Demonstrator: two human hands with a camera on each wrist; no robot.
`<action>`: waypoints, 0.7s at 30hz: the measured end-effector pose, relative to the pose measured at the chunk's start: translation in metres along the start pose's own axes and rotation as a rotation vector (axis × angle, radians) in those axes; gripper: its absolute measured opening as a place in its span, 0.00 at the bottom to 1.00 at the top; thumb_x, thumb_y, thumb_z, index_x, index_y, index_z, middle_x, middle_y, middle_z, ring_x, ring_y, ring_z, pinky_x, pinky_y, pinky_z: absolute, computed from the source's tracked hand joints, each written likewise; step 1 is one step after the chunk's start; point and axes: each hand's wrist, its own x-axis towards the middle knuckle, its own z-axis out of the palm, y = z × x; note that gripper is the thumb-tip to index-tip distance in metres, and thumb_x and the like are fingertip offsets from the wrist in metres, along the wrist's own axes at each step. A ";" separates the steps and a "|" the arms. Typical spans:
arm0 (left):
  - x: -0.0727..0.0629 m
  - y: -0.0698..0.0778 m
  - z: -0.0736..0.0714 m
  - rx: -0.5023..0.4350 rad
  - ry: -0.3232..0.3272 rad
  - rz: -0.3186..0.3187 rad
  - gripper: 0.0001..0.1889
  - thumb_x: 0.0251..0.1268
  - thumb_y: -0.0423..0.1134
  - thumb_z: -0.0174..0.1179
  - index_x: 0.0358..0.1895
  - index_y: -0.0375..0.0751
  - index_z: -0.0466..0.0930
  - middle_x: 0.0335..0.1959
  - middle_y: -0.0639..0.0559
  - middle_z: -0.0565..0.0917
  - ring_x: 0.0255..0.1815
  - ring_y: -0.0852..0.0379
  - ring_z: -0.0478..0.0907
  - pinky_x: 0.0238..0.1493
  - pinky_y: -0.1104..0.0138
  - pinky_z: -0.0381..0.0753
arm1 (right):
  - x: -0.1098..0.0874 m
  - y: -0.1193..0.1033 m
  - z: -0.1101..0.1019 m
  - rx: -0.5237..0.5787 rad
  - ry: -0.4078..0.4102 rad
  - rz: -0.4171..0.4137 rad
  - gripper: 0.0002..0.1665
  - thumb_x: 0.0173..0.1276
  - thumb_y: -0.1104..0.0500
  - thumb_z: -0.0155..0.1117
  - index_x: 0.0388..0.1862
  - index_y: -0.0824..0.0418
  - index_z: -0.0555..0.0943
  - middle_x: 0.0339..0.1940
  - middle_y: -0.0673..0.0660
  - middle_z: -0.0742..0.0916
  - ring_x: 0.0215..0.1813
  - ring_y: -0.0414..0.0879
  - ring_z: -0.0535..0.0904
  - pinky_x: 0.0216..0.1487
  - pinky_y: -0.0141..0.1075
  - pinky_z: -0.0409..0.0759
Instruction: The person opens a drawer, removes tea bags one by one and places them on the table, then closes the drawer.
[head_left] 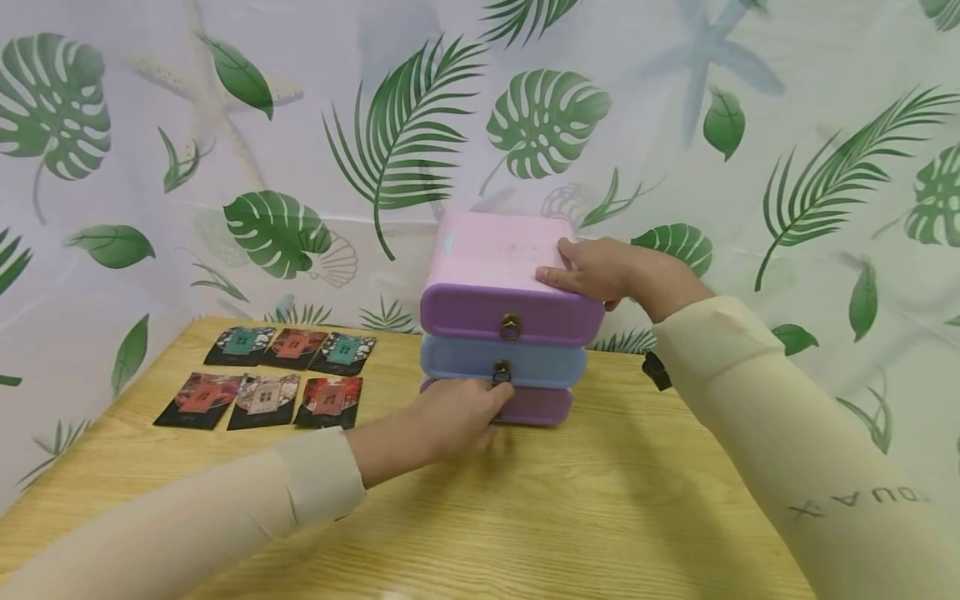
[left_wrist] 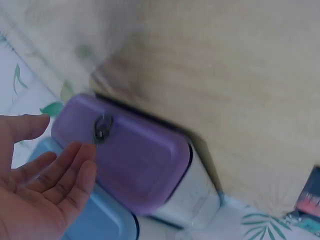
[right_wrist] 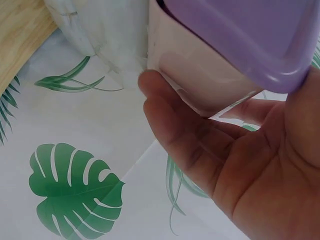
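Drawer unit (head_left: 495, 250) stands on a wood-grain table (head_left: 585, 508) before leaf-print cloth (head_left: 300, 42).

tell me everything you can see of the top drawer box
The top drawer box has a glossy, plastic-looking pink body, a rounded purple front and a dark, metal-looking ring pull. Stacked above the blue drawer, it faces the person, apparently closed or nearly so. The right hand holds its right side.

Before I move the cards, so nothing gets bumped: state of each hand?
Left hand: open, near the bottom drawer.
Right hand: holding the top drawer.
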 end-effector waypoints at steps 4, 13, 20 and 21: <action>-0.006 0.007 0.011 0.032 -0.149 -0.049 0.17 0.66 0.47 0.63 0.49 0.38 0.80 0.37 0.49 0.85 0.39 0.54 0.85 0.34 0.63 0.84 | 0.001 0.000 0.001 -0.007 0.001 0.000 0.41 0.79 0.36 0.43 0.74 0.65 0.55 0.54 0.71 0.80 0.30 0.53 0.85 0.47 0.48 0.80; -0.004 0.008 0.028 -0.002 -0.325 -0.181 0.28 0.67 0.56 0.60 0.58 0.36 0.76 0.48 0.45 0.83 0.49 0.50 0.83 0.43 0.59 0.85 | 0.000 -0.003 0.003 -0.004 -0.003 -0.007 0.39 0.79 0.37 0.43 0.71 0.66 0.56 0.51 0.69 0.81 0.31 0.53 0.86 0.46 0.47 0.80; 0.006 0.006 0.033 -0.087 -0.243 -0.191 0.22 0.67 0.45 0.59 0.54 0.30 0.74 0.45 0.42 0.81 0.46 0.48 0.82 0.45 0.60 0.84 | 0.000 -0.002 0.000 -0.020 -0.017 -0.008 0.44 0.79 0.36 0.42 0.76 0.67 0.51 0.60 0.75 0.77 0.30 0.52 0.86 0.50 0.50 0.80; 0.007 0.006 0.034 -0.090 -0.228 -0.187 0.21 0.66 0.44 0.59 0.52 0.30 0.74 0.43 0.41 0.81 0.45 0.48 0.82 0.45 0.60 0.84 | 0.000 -0.002 0.001 -0.018 -0.018 -0.008 0.43 0.79 0.36 0.42 0.75 0.67 0.52 0.59 0.74 0.78 0.30 0.51 0.86 0.50 0.49 0.80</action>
